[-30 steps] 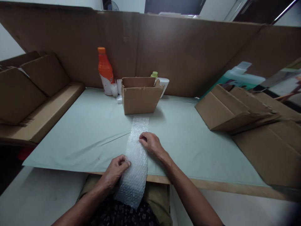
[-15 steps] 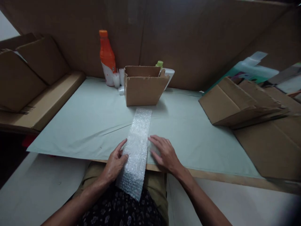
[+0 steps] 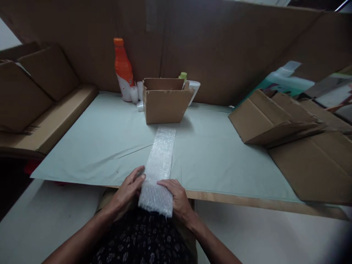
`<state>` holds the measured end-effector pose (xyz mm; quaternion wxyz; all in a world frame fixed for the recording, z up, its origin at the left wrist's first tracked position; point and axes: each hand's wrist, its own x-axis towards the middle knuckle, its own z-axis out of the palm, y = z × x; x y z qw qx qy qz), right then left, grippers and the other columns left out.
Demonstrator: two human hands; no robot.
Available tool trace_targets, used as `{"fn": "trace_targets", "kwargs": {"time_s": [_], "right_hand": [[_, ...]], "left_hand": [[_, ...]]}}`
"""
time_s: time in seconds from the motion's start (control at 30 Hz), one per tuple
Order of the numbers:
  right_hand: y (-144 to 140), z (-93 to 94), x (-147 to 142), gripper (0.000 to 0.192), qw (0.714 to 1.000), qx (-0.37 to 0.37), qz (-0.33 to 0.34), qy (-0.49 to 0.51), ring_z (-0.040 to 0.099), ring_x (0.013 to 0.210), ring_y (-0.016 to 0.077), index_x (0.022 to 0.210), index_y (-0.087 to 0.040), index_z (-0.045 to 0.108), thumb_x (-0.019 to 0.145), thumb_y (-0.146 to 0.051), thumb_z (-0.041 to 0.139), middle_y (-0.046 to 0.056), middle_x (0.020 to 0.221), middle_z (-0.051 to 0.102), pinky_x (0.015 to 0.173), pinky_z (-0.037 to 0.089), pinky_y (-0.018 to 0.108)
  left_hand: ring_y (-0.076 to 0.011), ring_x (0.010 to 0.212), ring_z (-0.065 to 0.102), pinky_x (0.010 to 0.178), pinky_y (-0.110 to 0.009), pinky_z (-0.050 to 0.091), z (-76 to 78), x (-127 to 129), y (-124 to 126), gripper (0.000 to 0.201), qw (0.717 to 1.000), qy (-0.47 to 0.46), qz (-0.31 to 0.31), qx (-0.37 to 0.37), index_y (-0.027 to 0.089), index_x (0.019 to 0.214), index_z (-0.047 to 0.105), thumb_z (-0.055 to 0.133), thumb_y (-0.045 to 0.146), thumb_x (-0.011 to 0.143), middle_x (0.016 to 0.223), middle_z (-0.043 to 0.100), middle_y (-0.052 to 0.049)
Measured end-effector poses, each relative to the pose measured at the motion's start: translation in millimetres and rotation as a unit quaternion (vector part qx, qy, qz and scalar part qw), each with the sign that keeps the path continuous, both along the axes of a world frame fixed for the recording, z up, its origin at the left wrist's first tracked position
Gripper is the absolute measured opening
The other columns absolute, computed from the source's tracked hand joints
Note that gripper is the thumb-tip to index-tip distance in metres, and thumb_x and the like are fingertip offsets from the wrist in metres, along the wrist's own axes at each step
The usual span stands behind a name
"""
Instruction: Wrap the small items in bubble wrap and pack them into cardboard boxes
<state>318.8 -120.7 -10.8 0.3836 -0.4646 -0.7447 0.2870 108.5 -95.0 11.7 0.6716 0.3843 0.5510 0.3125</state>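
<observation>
A long strip of bubble wrap (image 3: pixel 160 165) lies lengthwise in front of me. Its far end rests flat on the pale green cloth, and its near end hangs past the table's front edge above my lap. My left hand (image 3: pixel 128 190) is at the strip's left edge, thumb and forefinger bent against it, the other fingers partly hidden. On the opposite side my right hand (image 3: pixel 178 198) grips the near part, with the thumb on top and the other fingers out of sight beneath the wrap.
A small open cardboard box (image 3: pixel 166 106) stands just beyond the strip. Behind it are an orange bottle (image 3: pixel 123 69), small white rolls (image 3: pixel 134 94) and a white bottle (image 3: pixel 194 90). Cardboard boxes flank the cloth at left (image 3: pixel 63 113) and right (image 3: pixel 264 121). Green liquid fills a container (image 3: pixel 288 82).
My right hand has moved from beside the strip down and left onto its near part. The near end has risen and looks shorter. My left hand has shifted slightly left.
</observation>
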Motion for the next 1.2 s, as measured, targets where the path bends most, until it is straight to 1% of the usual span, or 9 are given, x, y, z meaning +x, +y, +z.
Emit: {"fn": "trace_targets", "kwargs": {"time_s": [0.13,0.23,0.3,0.4,0.6,0.77,0.9,1.03,1.2], "right_hand": [[9,10.3,4,0.024,0.979,-0.187,-0.022,0.08,0.068,0.09,0.0212,0.109,-0.021,0.07,0.092,-0.035,0.058,0.004,0.1,0.075,0.078,0.052,0.031],[15,14.3,5,0.028,0.962,-0.249,-0.037,0.107,0.067,0.086,0.0207,0.104,-0.018,0.07,0.095,-0.039,0.054,0.004,0.093,0.074,0.077,0.052,0.03],[19,14.9,4,0.028,0.958,-0.26,-0.043,0.116,0.066,0.089,0.0218,0.104,-0.017,0.069,0.094,-0.039,0.055,0.005,0.096,0.074,0.081,0.052,0.032],[23,13.3,1,0.027,0.955,-0.262,-0.048,0.129,0.066,0.09,0.0217,0.107,-0.017,0.068,0.093,-0.037,0.057,0.005,0.097,0.073,0.083,0.053,0.033],[27,3.4,3,0.031,0.967,-0.216,-0.099,0.093,0.062,0.072,0.0162,0.118,-0.02,0.061,0.09,-0.033,0.062,0.002,0.087,0.068,0.066,0.054,0.028],[6,3.1,15,0.049,0.977,0.017,-0.21,-0.041,0.065,0.089,0.0208,0.138,-0.023,0.048,0.091,-0.025,0.062,0.009,0.11,0.066,0.081,0.055,0.038],[-11,8.0,11,0.039,0.975,0.12,-0.11,-0.151,0.062,0.108,0.0261,0.129,-0.022,0.056,0.091,-0.017,0.06,0.012,0.116,0.067,0.089,0.051,0.044],[-9,4.4,2,0.039,0.968,0.098,-0.042,-0.227,0.054,0.125,0.0302,0.129,-0.018,0.058,0.09,-0.019,0.061,0.015,0.134,0.062,0.098,0.047,0.049],[4,2.2,3,0.033,0.962,0.078,-0.028,-0.26,0.058,0.121,0.0276,0.126,-0.02,0.062,0.095,-0.014,0.054,0.011,0.128,0.069,0.096,0.046,0.047]], "left_hand": [[-0.0227,0.091,0.064,0.074,-0.034,0.052,-0.9,-18,-2,0.06,0.983,0.118,-0.016,0.136,0.017,0.139,0.052,0.056,0.043,0.085,0.11,0.067,-0.011],[-0.0255,0.118,0.057,0.098,-0.04,0.047,-3.7,-16,-1,0.07,0.944,0.18,-0.022,0.275,0.02,0.143,0.047,0.06,0.025,0.075,0.131,0.061,-0.012],[-0.0251,0.116,0.058,0.099,-0.041,0.047,-5.9,-8,2,0.077,0.934,0.189,-0.047,0.299,0.019,0.148,0.041,0.06,0.024,0.074,0.128,0.062,-0.012],[-0.0211,0.09,0.063,0.079,-0.036,0.052,-10.8,5,8,0.07,0.939,0.211,-0.058,0.266,0.017,0.147,0.044,0.059,0.031,0.08,0.109,0.066,-0.01],[-0.0174,0.072,0.057,0.069,-0.031,0.047,-19.9,13,20,0.065,0.921,0.286,-0.06,0.259,0.016,0.146,0.045,0.056,0.031,0.084,0.089,0.065,-0.003],[-0.0175,0.07,0.058,0.07,-0.031,0.047,-21.1,12,21,0.063,0.896,0.321,-0.079,0.297,0.018,0.146,0.044,0.056,0.026,0.085,0.085,0.066,-0.002],[-0.0205,0.079,0.061,0.077,-0.035,0.049,-22.9,13,20,0.057,0.862,0.344,-0.085,0.362,0.021,0.144,0.047,0.056,0.025,0.088,0.086,0.068,-0.003],[-0.0218,0.078,0.06,0.076,-0.037,0.049,-28.1,14,21,0.055,0.837,0.383,-0.098,0.379,0.019,0.145,0.046,0.056,0.024,0.09,0.085,0.068,-0.003],[-0.0251,0.09,0.061,0.081,-0.041,0.049,-24.8,9,19,0.044,0.793,0.414,-0.104,0.435,0.018,0.136,0.052,0.057,0.028,0.094,0.099,0.068,-0.009]]}}
